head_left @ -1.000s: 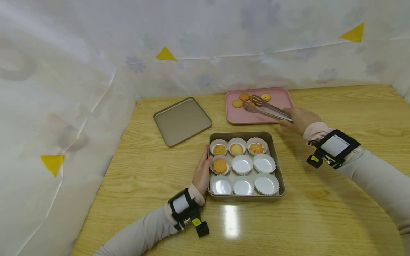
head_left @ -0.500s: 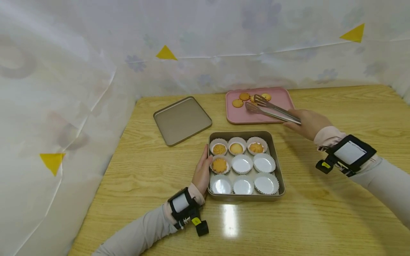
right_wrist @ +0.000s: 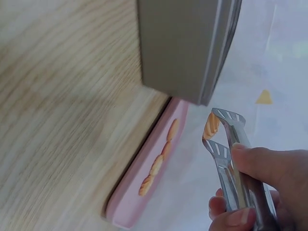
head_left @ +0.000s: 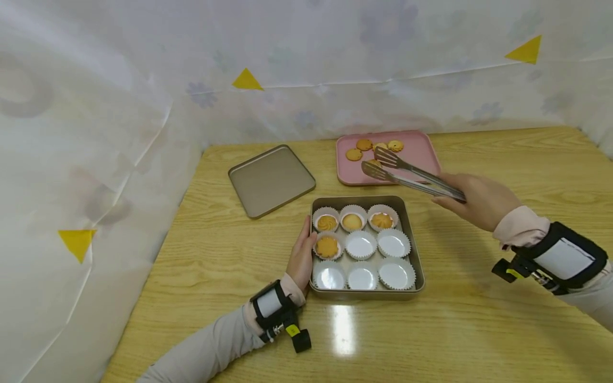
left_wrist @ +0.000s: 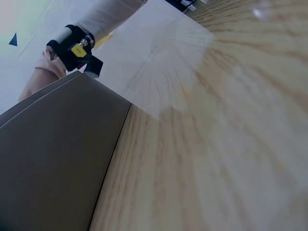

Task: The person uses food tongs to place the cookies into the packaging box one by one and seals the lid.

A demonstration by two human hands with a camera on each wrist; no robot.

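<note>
In the head view my left hand point(head_left: 300, 260) rests against the left wall of a square metal baking tin point(head_left: 366, 294), its fingers fairly straight along the side. Fluted white paper cups point(head_left: 395, 273) stand in rows inside. The three back cups and the middle-left cup each hold a cookie point(head_left: 328, 247). My right hand point(head_left: 483, 199) grips metal tongs point(head_left: 428, 183), raised between the pink tray point(head_left: 414, 159) and the tin. A ridged cookie point(right_wrist: 211, 126) sits pinched between the tong tips, clearest in the right wrist view. Several more cookies point(head_left: 354, 154) lie on the tray.
A shallow, square metal lid or tray point(head_left: 272, 182) lies to the left, behind the tin. Patterned white sheeting point(head_left: 306, 106) hangs along the back and left edges of the wooden table point(head_left: 230, 255).
My right hand has drawn back to the right and toward me, lifting the tongs from the pink tray with a cookie in them. The left hand and tin have stayed put.
</note>
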